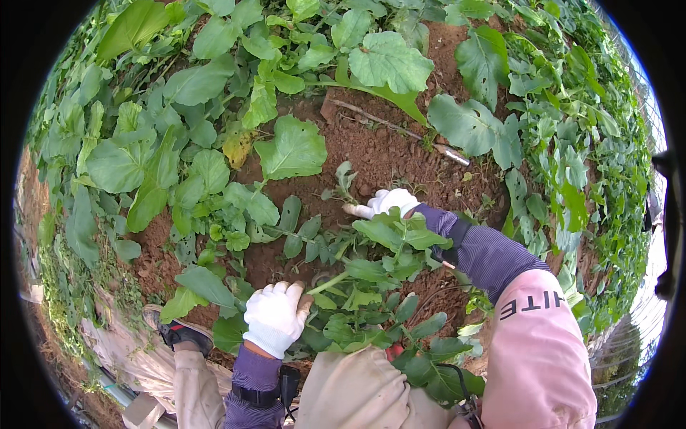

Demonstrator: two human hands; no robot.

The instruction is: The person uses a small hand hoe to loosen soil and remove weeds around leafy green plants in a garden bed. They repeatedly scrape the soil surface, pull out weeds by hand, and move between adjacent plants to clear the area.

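My left hand (pixel 277 314), in a white glove with tan fingertips, is closed at the lower end of a thick pale green stem (pixel 329 282). That stem runs into a leafy green plant (pixel 379 232) lying across the space between my forearms. Farther out, my right hand (pixel 388 203), gloved alike, reaches low over the brown soil with its fingers pinched together. A small grey-green weed (pixel 344 180) rises right at those fingertips, apparently held by them. Whether its root is still in the soil I cannot tell.
A thin stick (pixel 379 118) lies on bare reddish soil (pixel 407 168), a silvery piece (pixel 452 154) at its near end. Broad-leaved plants (pixel 289 146) crowd the left and far side, one with a yellow leaf (pixel 237 148). A wire fence (pixel 636 79) borders the right. My shoe (pixel 187 334) is at lower left.
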